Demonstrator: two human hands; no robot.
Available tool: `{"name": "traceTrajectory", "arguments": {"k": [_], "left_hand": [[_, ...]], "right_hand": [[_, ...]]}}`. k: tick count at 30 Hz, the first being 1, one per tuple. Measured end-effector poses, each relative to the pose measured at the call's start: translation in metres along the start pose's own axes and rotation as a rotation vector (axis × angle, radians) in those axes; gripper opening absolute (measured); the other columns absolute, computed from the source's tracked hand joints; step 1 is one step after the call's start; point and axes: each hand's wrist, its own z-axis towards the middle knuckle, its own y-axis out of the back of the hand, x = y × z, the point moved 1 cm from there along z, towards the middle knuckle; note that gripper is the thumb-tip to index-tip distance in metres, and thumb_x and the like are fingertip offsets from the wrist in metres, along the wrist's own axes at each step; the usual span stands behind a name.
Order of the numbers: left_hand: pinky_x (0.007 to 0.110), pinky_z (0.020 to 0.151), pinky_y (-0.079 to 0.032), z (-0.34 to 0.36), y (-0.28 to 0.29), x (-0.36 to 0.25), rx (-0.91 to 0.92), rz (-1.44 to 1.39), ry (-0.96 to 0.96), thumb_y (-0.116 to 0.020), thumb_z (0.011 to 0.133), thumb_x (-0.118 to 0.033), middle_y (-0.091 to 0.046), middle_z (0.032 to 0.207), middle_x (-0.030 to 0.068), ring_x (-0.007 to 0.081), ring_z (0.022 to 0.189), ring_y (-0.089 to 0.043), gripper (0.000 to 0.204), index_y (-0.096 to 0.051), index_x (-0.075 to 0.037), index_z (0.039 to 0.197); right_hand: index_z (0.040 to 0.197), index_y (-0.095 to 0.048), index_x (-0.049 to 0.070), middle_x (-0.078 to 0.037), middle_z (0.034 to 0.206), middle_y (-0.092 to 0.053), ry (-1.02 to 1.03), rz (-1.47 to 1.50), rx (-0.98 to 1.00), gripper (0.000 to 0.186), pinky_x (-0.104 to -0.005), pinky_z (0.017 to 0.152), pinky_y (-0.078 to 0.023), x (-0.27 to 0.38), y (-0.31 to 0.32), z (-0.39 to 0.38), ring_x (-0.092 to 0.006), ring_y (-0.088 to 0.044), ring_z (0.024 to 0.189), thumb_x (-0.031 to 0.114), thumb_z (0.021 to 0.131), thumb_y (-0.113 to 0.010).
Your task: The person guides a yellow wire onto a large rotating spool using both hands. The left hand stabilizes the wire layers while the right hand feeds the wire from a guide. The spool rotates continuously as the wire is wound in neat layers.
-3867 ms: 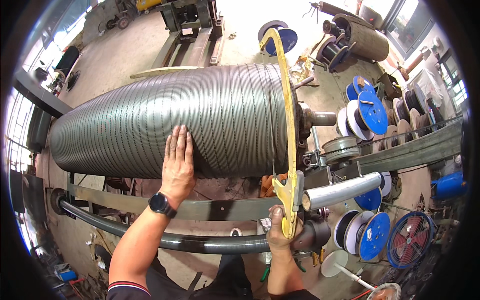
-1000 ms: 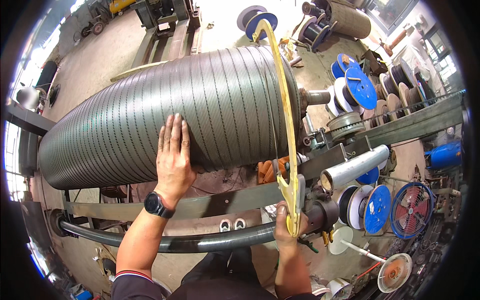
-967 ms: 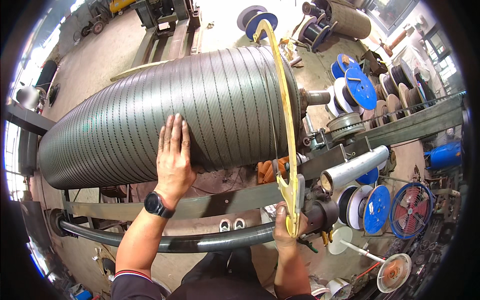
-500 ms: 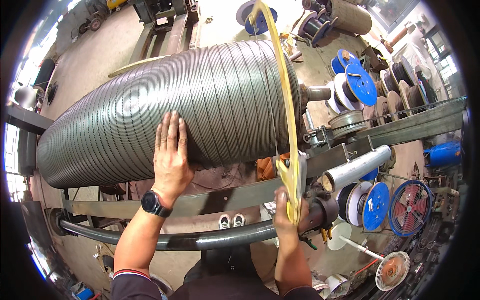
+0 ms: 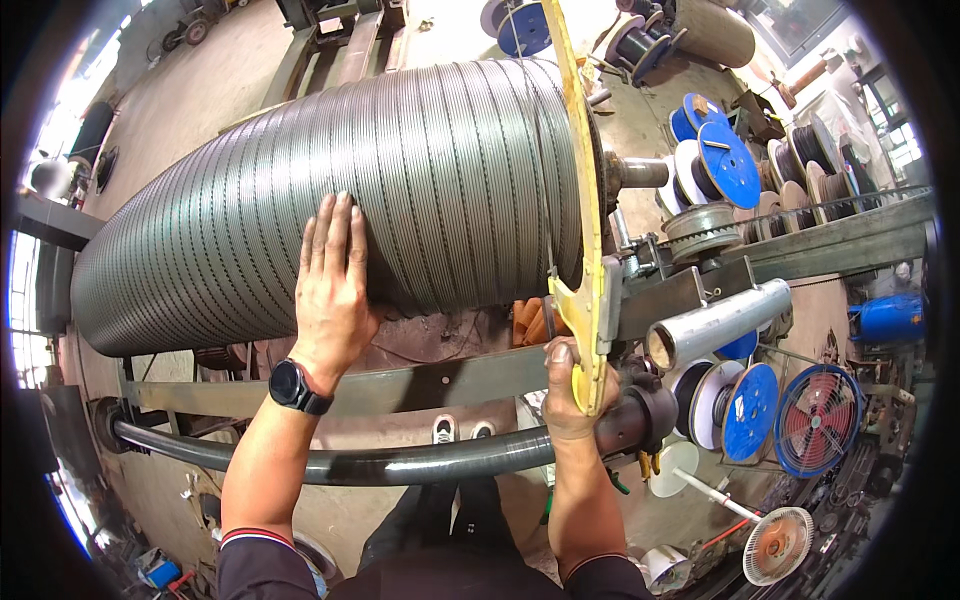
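A large grey roller (image 5: pixel 260 190), grooved all around and crossed by dark broken lines, lies lengthwise in front of me. My left hand (image 5: pixel 335 275) rests flat on its near side, fingers stretched out. A black watch (image 5: pixel 298 386) is on that wrist. My right hand (image 5: pixel 573 390) is wrapped round the handle of a yellow-framed hacksaw (image 5: pixel 577 120), at the roller's right end. Its thin blade passes over the roller's surface near that end; whether it has cut in I cannot tell. The roller's underside is hidden.
A steel beam (image 5: pixel 420 377) and a dark curved bar (image 5: pixel 400 465) run between me and the roller. To the right are a metal tube (image 5: pixel 715 325), blue-sided cable reels (image 5: pixel 727 165) and a fan (image 5: pixel 818 420). A metal shaft (image 5: pixel 645 172) juts from the roller's right end.
The hacksaw and my right hand have shifted slightly upward in the picture. My view has tilted a little, so the roller sits higher. My left hand stays flat on the roller.
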Motion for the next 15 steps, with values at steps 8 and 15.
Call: {"name": "traceTrajectory", "arguments": {"k": [8, 15], "left_hand": [[0.054, 0.13, -0.026, 0.003, 0.002, -0.004, -0.002, -0.021, 0.002, -0.088, 0.063, -0.01, -0.034, 0.166, 0.0268, 0.0443, 0.157, -0.03, 0.108, -0.036, 0.01, 0.157], [0.053, 0.131, -0.026, -0.002, 0.002, -0.002, 0.0, 0.033, 0.018, -0.093, 0.059, -0.014, -0.033, 0.167, 0.025, 0.0424, 0.158, -0.028, 0.116, -0.035, 0.008, 0.158]], "right_hand": [[0.094, -0.07, -0.002, -0.013, 0.079, -0.074, 0.011, 0.009, -0.055, 0.011, -0.0368, 0.062, -0.058, -0.015, 0.015, -0.041, -0.0258, -0.073, 0.066, 0.009, 0.096, -0.07], [0.089, -0.068, -0.002, -0.009, 0.074, -0.069, 0.04, 0.107, -0.039, 0.017, -0.032, 0.061, -0.051, -0.013, 0.01, -0.024, -0.0164, -0.064, 0.063, 0.011, 0.1, -0.064]]}}
